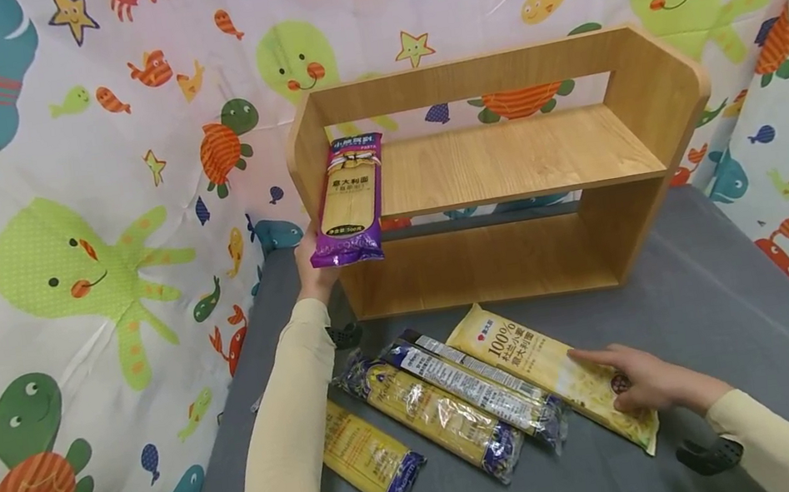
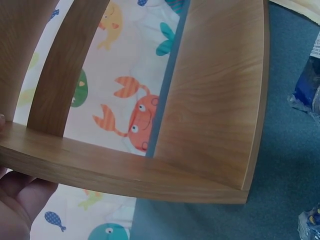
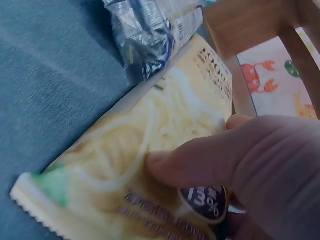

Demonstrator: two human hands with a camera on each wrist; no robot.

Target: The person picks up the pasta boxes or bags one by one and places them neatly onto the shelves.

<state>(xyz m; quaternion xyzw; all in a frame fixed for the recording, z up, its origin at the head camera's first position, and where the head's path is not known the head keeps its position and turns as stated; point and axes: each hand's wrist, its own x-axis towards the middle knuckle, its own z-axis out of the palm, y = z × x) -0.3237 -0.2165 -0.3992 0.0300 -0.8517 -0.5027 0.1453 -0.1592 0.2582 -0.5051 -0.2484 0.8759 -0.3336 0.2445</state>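
Observation:
My left hand [image 1: 312, 270] is at the left side panel of the wooden shelf unit [image 1: 510, 259]. In the left wrist view its fingers [image 2: 37, 197] lie along the panel's outer face, with a fingertip at the inner side. A purple-edged spaghetti pack [image 1: 350, 202] stands tilted at the left end of the upper shelf, partly covering that hand. My right hand [image 1: 652, 382] holds a cream-yellow pasta pack [image 1: 531, 353] lying at a slant before the shelf. Its thumb [image 3: 175, 170] presses on the printed front, while other fingers are partly hidden past the pack's edge.
Left of the cream pack lie a blue-and-white labelled pasta pack [image 1: 471, 386], a clear-and-blue one [image 1: 434, 417] and a yellow one with a blue end [image 1: 367, 456]. They rest on a grey-covered table [image 1: 713, 302]. A sea-animal printed curtain [image 1: 110, 319] hangs behind.

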